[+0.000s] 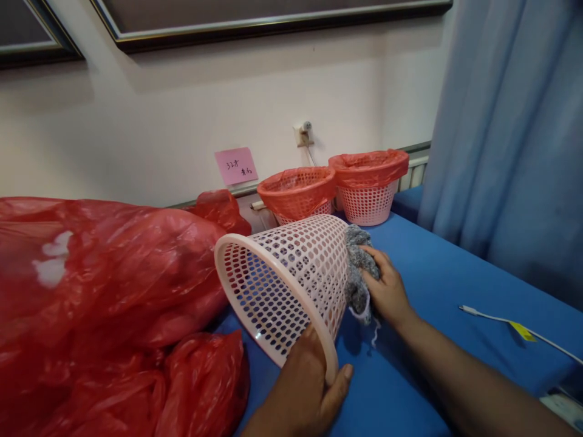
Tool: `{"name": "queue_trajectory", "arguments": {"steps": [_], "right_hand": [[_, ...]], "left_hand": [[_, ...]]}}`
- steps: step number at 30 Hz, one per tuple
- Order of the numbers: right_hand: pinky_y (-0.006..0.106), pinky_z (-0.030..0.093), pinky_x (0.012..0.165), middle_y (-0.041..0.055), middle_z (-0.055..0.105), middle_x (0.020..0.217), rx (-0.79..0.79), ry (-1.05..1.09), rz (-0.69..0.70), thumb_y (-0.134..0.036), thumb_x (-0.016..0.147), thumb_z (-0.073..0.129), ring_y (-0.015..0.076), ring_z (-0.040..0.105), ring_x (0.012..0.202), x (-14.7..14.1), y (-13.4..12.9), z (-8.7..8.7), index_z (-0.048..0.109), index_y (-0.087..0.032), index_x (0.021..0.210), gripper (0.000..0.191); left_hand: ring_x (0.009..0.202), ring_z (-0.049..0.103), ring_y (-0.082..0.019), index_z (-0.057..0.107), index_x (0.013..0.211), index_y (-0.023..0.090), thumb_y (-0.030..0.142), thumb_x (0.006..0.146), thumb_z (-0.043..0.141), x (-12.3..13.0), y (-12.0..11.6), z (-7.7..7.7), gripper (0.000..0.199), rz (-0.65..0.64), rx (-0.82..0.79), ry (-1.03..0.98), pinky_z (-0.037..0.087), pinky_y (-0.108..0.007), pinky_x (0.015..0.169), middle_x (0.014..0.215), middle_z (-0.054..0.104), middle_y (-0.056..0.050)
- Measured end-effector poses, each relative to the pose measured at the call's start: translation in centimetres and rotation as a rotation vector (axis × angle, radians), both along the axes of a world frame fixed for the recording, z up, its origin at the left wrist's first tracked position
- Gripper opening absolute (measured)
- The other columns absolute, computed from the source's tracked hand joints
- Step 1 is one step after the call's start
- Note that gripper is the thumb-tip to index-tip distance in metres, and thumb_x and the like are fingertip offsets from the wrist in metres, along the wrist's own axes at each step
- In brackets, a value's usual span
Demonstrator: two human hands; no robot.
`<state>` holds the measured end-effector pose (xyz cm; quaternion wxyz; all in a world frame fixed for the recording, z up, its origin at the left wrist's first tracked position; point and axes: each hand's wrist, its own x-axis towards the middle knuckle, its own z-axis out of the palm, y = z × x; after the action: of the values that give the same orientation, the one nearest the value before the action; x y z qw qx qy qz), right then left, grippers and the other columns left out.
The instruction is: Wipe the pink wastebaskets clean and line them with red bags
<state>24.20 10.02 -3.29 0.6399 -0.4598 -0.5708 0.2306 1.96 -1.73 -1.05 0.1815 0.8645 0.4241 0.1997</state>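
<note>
A pale pink perforated plastic wastebasket (303, 249) is tipped on its side above the blue surface, its open mouth facing me and to the left. My left hand (307, 379) grips the rim at its lower right, fingers inside and thumb outside. Bunched in my right hand (387, 288) is a grey cloth (359, 267), pressed against the base end of the basket. A loose white thread hangs from the cloth. Part of the cloth is hidden by my fingers.
Two similar baskets lined with red bags, a nearer one (298, 191) and a farther one (368, 188), stand by the wall. Large red plastic bags (113, 291) fill the left. On the right lies a white cable (496, 318) with a yellow tag; a blue curtain (505, 145) hangs behind.
</note>
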Motion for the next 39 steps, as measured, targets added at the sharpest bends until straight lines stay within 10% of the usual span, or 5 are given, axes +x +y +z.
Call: {"name": "queue_trajectory", "arguments": {"steps": [9,19,31,39], "right_hand": [[0.040,0.063,0.094,0.0099,0.042,0.157,0.673,-0.285,0.365,-0.017,0.074,0.058,0.0286,0.066,0.122,-1.6,-7.3,1.7,0.061,-0.026,0.137,0.064],[0.057,0.050,0.113,0.0096,0.071,0.121,-0.017,0.042,-0.114,-0.029,0.087,0.060,0.0306,0.068,0.118,1.0,0.5,0.7,0.069,-0.023,0.125,0.039],[0.043,0.064,0.093,0.0108,0.044,0.154,0.641,-0.335,0.348,-0.017,0.075,0.059,0.0282,0.067,0.119,-1.6,-7.0,2.3,0.060,-0.027,0.138,0.064],[0.051,0.052,0.113,0.0109,0.063,0.136,0.182,-0.156,0.039,-0.019,0.086,0.058,0.0300,0.064,0.130,-1.0,-2.5,0.6,0.065,-0.027,0.133,0.048]], "left_hand": [[0.141,0.059,-0.035,0.052,0.157,0.030,0.020,0.093,0.063,1.5,0.9,2.2,0.066,-0.136,-0.116,-0.219,0.051,-0.048,0.117,0.157,0.060,-0.008],[0.153,0.046,-0.035,0.031,0.168,0.031,-0.001,0.075,0.056,0.7,1.2,1.5,0.102,-0.025,-0.105,-0.023,0.030,-0.060,0.131,0.168,0.047,-0.008],[0.133,0.064,-0.034,0.064,0.144,0.027,0.031,0.097,0.064,1.9,1.1,2.8,0.047,-0.087,-0.099,-0.259,0.048,-0.049,0.120,0.141,0.071,-0.009],[0.156,0.042,-0.035,0.036,0.165,0.027,0.045,0.104,0.055,0.8,1.0,1.1,0.066,0.041,-0.131,-0.214,0.032,-0.056,0.131,0.167,0.048,-0.011]]}}
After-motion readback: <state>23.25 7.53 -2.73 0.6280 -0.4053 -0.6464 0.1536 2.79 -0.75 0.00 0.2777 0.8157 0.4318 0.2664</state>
